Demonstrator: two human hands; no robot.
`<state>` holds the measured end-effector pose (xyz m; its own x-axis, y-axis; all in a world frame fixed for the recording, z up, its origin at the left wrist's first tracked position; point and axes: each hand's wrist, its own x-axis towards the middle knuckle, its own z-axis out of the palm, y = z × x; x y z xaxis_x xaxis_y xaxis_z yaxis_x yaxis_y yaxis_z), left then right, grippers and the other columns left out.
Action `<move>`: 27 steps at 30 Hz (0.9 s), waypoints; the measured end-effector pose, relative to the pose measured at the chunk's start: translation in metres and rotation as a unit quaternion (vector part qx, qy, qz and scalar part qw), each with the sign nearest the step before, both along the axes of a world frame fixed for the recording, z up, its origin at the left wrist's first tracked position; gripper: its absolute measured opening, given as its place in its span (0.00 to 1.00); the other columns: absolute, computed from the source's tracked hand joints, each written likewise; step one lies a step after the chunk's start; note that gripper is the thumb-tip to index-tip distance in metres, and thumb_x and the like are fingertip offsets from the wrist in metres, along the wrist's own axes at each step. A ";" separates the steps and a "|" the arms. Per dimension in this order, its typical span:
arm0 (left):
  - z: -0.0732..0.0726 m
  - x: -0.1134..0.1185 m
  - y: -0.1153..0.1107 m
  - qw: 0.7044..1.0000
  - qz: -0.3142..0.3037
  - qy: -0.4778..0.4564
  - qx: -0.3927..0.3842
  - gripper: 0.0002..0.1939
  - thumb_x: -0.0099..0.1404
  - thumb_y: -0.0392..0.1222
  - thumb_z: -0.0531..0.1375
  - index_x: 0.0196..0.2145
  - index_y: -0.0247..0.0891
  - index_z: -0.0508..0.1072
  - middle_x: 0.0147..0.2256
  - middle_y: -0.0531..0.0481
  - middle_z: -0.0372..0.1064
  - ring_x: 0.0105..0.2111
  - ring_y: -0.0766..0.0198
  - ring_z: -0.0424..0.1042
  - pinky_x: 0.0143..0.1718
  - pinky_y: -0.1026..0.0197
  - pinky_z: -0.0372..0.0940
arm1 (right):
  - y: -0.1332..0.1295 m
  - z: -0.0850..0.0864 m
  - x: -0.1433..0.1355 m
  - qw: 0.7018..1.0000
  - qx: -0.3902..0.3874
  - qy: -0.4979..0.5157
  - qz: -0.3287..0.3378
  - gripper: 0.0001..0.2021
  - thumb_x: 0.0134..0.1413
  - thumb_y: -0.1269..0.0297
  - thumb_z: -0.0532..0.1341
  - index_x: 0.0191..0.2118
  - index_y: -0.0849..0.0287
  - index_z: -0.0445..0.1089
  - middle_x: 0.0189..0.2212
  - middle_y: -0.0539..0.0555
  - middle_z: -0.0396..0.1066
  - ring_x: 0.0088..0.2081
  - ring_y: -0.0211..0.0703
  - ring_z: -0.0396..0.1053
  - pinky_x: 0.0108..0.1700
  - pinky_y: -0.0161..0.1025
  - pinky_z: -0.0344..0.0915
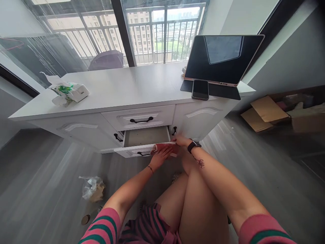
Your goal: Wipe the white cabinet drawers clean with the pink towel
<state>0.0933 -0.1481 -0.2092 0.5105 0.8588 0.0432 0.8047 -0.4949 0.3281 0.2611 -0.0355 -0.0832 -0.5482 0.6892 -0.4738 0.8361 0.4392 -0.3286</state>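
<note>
Red cloth [162, 146] on open drawer [145, 136] front

Left hand [159, 158]: laid flat, fingers extended, apparently pressing cloth to panel. Right hand [182, 140]: at drawer's right corner, perhaps steadying; grip unclear. Right of drawer: cardboard box [269, 109], plastic-wrapped contents. Left, on floor: clear bag [89, 188], brown contents.

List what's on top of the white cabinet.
Tissue pack, tilted tablet, dark cover under it, phone on the cover. Behind the tablet, part of a small white item shows; rest hidden.
</note>
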 end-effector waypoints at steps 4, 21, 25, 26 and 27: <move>0.004 -0.021 0.003 0.998 -0.031 0.015 -0.059 0.30 0.63 0.28 0.47 0.62 0.45 0.61 0.62 0.48 0.57 0.62 0.60 0.56 0.61 0.53 0.53 | 0.000 0.003 -0.006 1.000 -0.010 -0.018 0.004 0.16 0.56 0.79 0.53 0.44 0.64 0.75 0.41 0.55 0.76 0.44 0.43 0.71 0.45 0.32 0.63; 0.016 -0.182 -0.077 0.966 0.220 -0.122 -0.054 0.29 0.60 0.29 0.48 0.58 0.44 0.67 0.62 0.46 0.58 0.64 0.59 0.52 0.65 0.49 0.38 | -0.007 -0.001 -0.027 0.996 0.036 -0.080 -0.026 0.16 0.58 0.75 0.54 0.49 0.66 0.73 0.47 0.66 0.73 0.50 0.50 0.70 0.49 0.39 0.62; 0.000 -0.174 -0.098 0.908 0.345 -0.236 -0.026 0.34 0.56 0.25 0.46 0.60 0.38 0.63 0.64 0.43 0.53 0.67 0.61 0.41 0.65 0.48 0.34 | -0.010 -0.004 -0.034 0.993 0.043 -0.102 -0.048 0.15 0.62 0.60 0.58 0.50 0.64 0.68 0.48 0.60 0.70 0.48 0.46 0.69 0.50 0.49 0.66; -0.003 -0.161 -0.098 0.884 0.381 -0.270 -0.031 0.35 0.55 0.24 0.45 0.61 0.35 0.60 0.66 0.42 0.49 0.67 0.61 0.37 0.65 0.47 0.33 | -0.012 -0.003 -0.035 0.992 0.045 -0.106 -0.051 0.16 0.61 0.59 0.58 0.50 0.64 0.68 0.48 0.59 0.69 0.48 0.46 0.69 0.50 0.49 0.66; -0.006 -0.145 -0.094 0.852 0.421 -0.308 -0.048 0.36 0.55 0.24 0.45 0.62 0.33 0.57 0.67 0.40 0.44 0.68 0.60 0.34 0.65 0.46 0.33 | -0.014 -0.001 -0.036 0.992 0.047 -0.108 -0.054 0.16 0.61 0.59 0.59 0.50 0.64 0.68 0.49 0.59 0.68 0.48 0.46 0.69 0.50 0.49 0.67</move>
